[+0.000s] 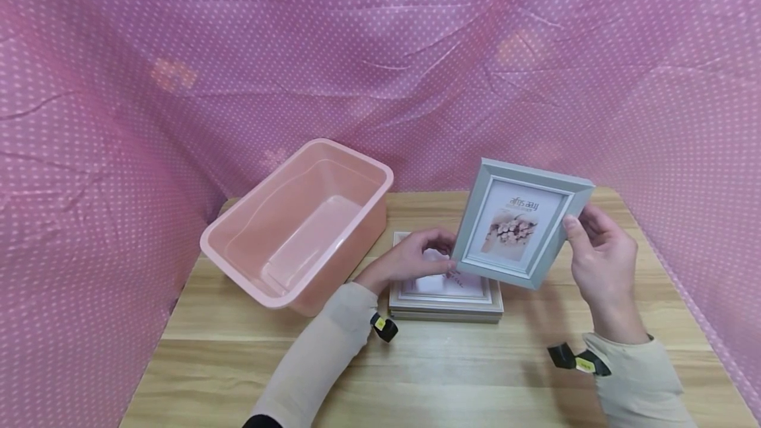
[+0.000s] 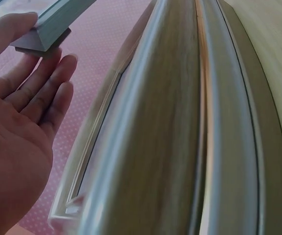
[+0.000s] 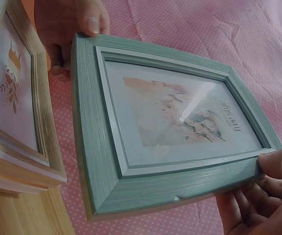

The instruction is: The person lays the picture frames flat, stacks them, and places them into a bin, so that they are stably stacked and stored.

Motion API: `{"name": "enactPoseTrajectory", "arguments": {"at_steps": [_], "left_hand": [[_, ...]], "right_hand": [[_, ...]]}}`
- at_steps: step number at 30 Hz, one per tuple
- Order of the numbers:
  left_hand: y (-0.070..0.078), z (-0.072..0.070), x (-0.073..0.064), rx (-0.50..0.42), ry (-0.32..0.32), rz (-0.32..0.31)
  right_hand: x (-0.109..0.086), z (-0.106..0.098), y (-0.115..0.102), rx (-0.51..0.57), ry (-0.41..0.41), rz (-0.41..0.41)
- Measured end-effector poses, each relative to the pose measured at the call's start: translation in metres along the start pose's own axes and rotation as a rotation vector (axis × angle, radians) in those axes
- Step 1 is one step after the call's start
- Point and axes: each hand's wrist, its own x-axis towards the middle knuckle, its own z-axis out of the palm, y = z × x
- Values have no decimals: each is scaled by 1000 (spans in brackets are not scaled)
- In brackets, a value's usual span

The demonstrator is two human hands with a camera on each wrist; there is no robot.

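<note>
A pale green picture frame (image 1: 470, 216) with a flower print is held up, tilted, above a stack of picture frames (image 1: 446, 316). My right hand (image 1: 606, 256) grips its right side, thumb on the front and fingers behind, as the right wrist view also shows. At the lower left corner my left hand (image 1: 416, 256) pinches the green frame (image 2: 57, 24) between thumb (image 2: 16, 24) and fingers. The lower fingers of that hand spread loosely below the corner. Beneath the left hand, the stacked frames (image 3: 45, 117) have light wood-toned borders; the top one shows a printed sheet under glass.
A pink plastic basin (image 1: 297, 292) stands on the wooden table (image 1: 452, 375), left of the stack and close to the left forearm. Pink dotted cloth (image 1: 416, 84) hangs behind the table and along both sides.
</note>
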Motion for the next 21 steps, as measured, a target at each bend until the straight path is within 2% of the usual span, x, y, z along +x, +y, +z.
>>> {"name": "enactPoseTrajectory", "arguments": {"at_steps": [10,19,21], "left_hand": [[-4,1,-4,-39,30,88],[-6,4,-11,-83,156,129],[-8,5,-13,-104,190,136]], "right_hand": [[1,0,0,30,-10,24],[5,-5,-6,46,-77,5],[7,-5,-6,100,-71,12]]}}
